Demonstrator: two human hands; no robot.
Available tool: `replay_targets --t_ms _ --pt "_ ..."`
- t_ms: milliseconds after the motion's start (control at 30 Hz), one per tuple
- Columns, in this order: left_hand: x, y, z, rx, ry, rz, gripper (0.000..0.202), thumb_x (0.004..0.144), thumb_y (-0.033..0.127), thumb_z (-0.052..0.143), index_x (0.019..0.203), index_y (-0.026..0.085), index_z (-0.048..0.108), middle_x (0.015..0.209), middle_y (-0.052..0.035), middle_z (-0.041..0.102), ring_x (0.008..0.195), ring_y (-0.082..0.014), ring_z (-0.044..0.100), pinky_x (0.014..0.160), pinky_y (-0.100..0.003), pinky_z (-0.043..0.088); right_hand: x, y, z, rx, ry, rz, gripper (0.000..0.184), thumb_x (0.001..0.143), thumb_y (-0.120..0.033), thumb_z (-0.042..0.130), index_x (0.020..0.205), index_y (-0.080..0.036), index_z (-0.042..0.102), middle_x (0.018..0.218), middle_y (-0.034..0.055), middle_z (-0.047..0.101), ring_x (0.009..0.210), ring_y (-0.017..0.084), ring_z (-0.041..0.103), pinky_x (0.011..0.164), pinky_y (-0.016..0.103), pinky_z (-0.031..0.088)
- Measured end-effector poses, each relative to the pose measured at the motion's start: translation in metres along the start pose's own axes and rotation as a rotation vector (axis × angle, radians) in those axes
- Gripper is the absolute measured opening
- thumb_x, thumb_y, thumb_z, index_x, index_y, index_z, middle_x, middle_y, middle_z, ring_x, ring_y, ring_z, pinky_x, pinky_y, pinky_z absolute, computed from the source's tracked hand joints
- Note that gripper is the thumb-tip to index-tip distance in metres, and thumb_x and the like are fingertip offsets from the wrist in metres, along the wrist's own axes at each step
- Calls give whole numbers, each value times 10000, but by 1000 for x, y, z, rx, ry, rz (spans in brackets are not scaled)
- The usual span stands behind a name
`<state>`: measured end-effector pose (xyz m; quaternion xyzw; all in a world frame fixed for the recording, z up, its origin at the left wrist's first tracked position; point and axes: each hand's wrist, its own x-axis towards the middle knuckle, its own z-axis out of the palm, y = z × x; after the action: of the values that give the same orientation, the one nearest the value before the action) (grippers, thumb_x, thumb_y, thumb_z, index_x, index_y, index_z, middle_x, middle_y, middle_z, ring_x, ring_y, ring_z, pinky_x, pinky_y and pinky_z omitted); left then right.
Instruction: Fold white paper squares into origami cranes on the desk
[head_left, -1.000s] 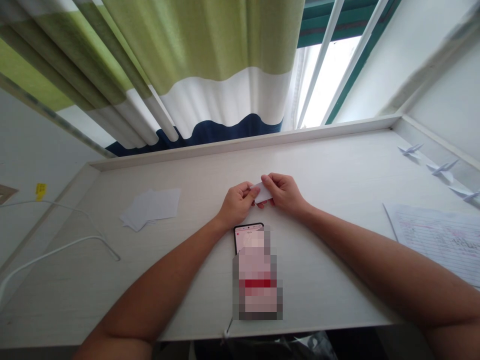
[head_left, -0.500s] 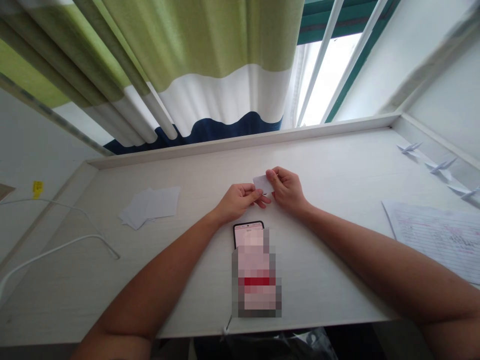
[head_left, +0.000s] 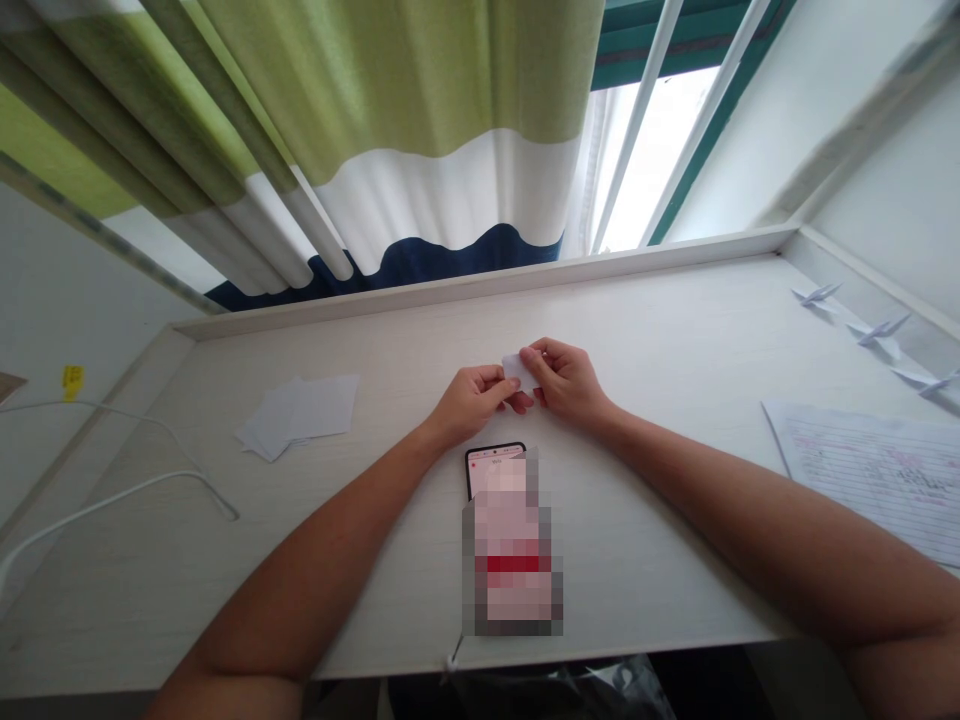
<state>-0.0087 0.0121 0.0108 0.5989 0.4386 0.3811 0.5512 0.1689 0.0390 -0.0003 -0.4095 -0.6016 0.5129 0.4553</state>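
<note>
A small piece of white folded paper [head_left: 519,371] is held above the middle of the desk, between both hands. My left hand [head_left: 477,402] pinches its lower left part, thumb on top and fingers beneath. On the right side, my right hand [head_left: 568,384] grips the paper with thumb and fingers, covering much of that end. The fingertips of the two hands almost meet at the lower edge. Just below the hands lies a phone [head_left: 497,456] with a lit screen, most of it blurred out.
White paper sheets [head_left: 307,412] lie in a loose pile at left, near a white cable [head_left: 165,476]. Folded paper shapes [head_left: 877,332] line the right side, above a written lined sheet [head_left: 870,480]. A raised ledge [head_left: 480,288] runs along the desk's back.
My right hand has moved slightly left and closer to my left hand, covering more of the paper. My left hand stays almost in place.
</note>
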Motion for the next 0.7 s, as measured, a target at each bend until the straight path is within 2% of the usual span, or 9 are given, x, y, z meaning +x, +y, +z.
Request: replay_targets --t_ms 100,233,333,400,467,533,567,600,700 --pt "1 -4 2 53 69 54 437 1034 529 602 808 165 685 749 -81 777 706 -168 720 682 -281 505 -1 -1 0 -33 -3 -33 543 884 -764 678 795 -233 605 538 -40 563 453 101 454 451 285 391" --pt "1 -11 7 9 88 86 473 992 624 639 826 182 615 694 -36 729 622 -150 705 614 -261 485 -1 2 1 25 -46 -40 488 898 -700 697 801 -230 605 577 -17 628 500 144 573 495 304 417" --pt "1 -13 12 -69 97 81 485 955 658 674 909 178 629 688 -12 711 565 -129 668 576 -253 483 1 5 3 33 -27 -43 477 905 -691 682 809 -231 602 605 -13 638 511 146 566 518 313 419" --pt "1 -13 14 -94 120 88 469 927 639 723 914 180 630 684 3 692 565 -118 657 565 -241 485 0 5 3 -34 20 -58 461 921 -681 656 829 -234 593 610 -25 606 514 135 508 524 312 392" --pt "2 -14 12 -86 186 90 430 927 595 744 880 188 612 667 21 662 532 -98 621 534 -227 470 -2 3 3 -144 127 -127 362 943 -596 654 916 -242 581 631 -42 557 561 143 486 574 321 403" --pt "5 -14 6 -67 319 87 385 950 546 733 864 199 588 648 44 626 463 -73 546 472 -215 423 -8 -2 4 -279 264 -258 268 921 -459 689 1028 -254 552 699 -45 532 644 165 502 671 345 440" --pt "7 -14 2 -68 392 86 371 961 522 724 848 203 570 640 50 610 439 -66 518 444 -211 397 -11 -5 5 -352 285 -329 286 886 -405 718 1056 -257 541 749 -33 542 692 177 513 722 363 452" --pt "9 -14 -2 -80 450 83 363 973 503 710 834 207 554 638 51 605 432 -66 513 431 -209 392 -15 -8 7 -408 221 -378 279 867 -371 723 1045 -257 541 775 -22 550 718 186 522 767 381 459" --pt "13 -14 -12 -127 541 95 314 981 469 697 869 208 564 706 27 651 523 -91 614 476 -208 471 -25 -14 15 -443 -209 -338 284 852 -343 713 1073 -251 560 906 23 621 847 221 600 844 407 483"
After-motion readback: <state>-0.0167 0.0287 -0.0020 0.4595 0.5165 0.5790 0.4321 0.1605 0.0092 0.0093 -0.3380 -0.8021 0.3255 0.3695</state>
